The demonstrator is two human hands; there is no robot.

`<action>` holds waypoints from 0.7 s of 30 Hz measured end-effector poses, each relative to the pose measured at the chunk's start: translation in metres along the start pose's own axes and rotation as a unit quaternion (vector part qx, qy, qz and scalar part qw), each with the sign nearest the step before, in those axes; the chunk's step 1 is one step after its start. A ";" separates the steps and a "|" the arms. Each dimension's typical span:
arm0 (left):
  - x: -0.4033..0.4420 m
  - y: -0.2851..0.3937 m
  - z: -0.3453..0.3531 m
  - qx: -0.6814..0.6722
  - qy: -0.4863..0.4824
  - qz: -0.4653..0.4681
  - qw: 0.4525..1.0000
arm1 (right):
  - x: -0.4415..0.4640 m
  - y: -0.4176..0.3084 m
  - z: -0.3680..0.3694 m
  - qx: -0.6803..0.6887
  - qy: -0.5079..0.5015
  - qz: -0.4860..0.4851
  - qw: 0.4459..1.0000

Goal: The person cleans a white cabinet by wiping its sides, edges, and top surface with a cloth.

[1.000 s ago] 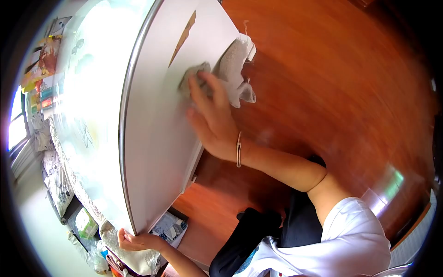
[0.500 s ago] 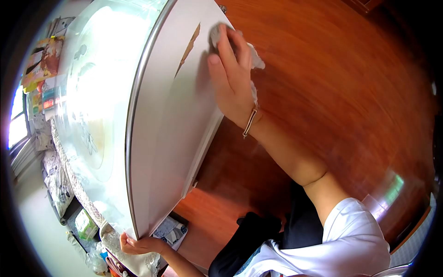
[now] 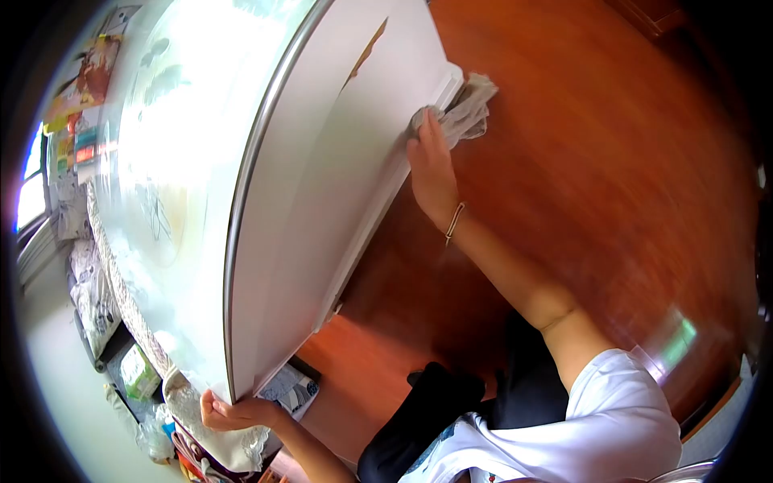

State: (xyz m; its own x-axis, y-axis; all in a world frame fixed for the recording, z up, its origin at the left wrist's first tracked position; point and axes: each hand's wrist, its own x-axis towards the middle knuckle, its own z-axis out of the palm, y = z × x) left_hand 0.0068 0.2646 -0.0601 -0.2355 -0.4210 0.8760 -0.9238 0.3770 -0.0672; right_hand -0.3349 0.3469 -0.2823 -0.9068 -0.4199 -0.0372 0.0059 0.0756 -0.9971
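Note:
A crumpled grey cloth (image 3: 469, 109) is in my right hand (image 3: 435, 165), whose fingers press it against the outer edge of a white panel (image 3: 314, 177). Part of the cloth hangs past that edge, over the floor. A torn brown strip (image 3: 366, 52) shows high on the panel's surface. At the panel's bottom corner, my left hand (image 3: 233, 410) has its fingers curled round the corner, next to the end of the metal trim (image 3: 235, 233). Some of its fingers are hidden.
A bright, glossy surface (image 3: 177, 185) lies left of the trim. Beyond it are a braided edge (image 3: 121, 274), a green-and-white packet (image 3: 141, 374) and plastic bags. Reddish wooden floor (image 3: 604, 161) stretches to the right. A patterned box (image 3: 290, 390) sits below the panel.
My right hand has moved with the cloth down and to the right, from the panel's face to its outer edge. My left hand stays at the corner; the view has shifted slightly.

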 end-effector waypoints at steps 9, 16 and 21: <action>0.000 0.009 -0.001 -0.011 -0.019 -0.046 0.999 | -0.056 -0.107 0.021 -0.158 -0.055 -0.352 0.921; 0.001 0.008 -0.002 0.006 -0.027 -0.033 0.999 | -0.104 -0.048 0.028 -0.120 -0.531 -0.282 0.790; -0.001 0.013 0.000 -0.002 -0.025 -0.063 0.998 | -0.035 -0.029 0.027 -0.212 -0.033 -0.439 0.872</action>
State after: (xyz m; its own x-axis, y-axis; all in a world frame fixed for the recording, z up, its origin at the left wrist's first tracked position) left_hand -0.0046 0.2701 -0.0616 -0.1327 -0.5058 0.8524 -0.9460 0.3214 0.0435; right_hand -0.2925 0.3352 -0.2542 -0.4561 -0.5348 0.7113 -0.8485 0.0203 -0.5288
